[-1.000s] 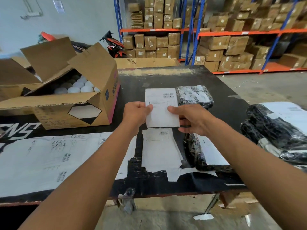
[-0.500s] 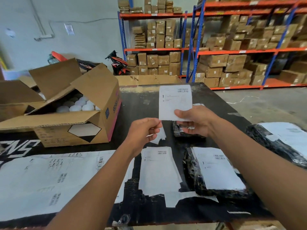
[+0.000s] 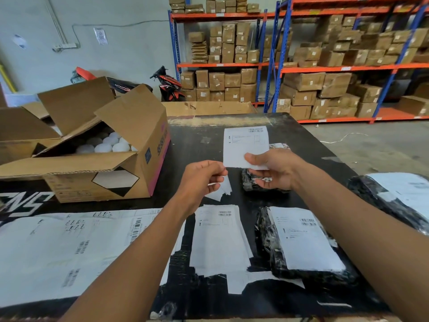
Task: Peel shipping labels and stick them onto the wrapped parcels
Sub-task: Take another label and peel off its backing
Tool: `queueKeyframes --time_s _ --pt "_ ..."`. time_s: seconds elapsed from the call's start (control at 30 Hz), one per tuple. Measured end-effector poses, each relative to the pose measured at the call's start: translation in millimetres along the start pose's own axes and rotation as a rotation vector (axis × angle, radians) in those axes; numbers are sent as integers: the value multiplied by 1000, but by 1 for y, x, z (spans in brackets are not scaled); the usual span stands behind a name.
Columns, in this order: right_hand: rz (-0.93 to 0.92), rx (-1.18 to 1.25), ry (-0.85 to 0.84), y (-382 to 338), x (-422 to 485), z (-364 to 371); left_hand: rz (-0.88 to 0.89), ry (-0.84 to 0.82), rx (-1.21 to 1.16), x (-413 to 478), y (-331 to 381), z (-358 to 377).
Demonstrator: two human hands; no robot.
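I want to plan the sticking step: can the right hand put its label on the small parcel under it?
Probably yes: the right hand holds the label just above the small parcel, and nothing lies between.

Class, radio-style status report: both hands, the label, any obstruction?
Right hand pinching white shipping label, raised. Left hand holding peeled white backing strip. Black wrapped parcel below, unlabelled. Nothing between.

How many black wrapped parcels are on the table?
3: labelled parcel near the front, parcel partly hidden behind the right hand, labelled parcel at the right edge.
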State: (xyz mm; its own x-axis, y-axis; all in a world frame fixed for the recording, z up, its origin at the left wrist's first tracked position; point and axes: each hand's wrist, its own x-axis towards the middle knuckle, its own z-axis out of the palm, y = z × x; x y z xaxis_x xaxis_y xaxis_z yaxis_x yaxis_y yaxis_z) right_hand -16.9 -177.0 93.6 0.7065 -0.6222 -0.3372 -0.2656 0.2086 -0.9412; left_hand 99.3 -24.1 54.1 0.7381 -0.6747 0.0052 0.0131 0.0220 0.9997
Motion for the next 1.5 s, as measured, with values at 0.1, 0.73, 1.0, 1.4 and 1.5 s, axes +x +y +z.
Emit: queueKeyframes --time_s 0.1,0.73,1.0,1.4,1.5 --pt "-1 -3 8 0 1 0 6 -1 7 0 -1 0" --pt "-308 -410 131 4 -12 24 32 -117 -115 -6 12 6" --pt "-236 -224 -125 -5 -24 27 34 -92 -105 -7 15 2" --pt "-231 -210 -59 -4 -31 34 137 -43 71 -10 15 -4" --pt "-211 -158 -23 0 -28 38 36 -27 45 -11 13 -6"
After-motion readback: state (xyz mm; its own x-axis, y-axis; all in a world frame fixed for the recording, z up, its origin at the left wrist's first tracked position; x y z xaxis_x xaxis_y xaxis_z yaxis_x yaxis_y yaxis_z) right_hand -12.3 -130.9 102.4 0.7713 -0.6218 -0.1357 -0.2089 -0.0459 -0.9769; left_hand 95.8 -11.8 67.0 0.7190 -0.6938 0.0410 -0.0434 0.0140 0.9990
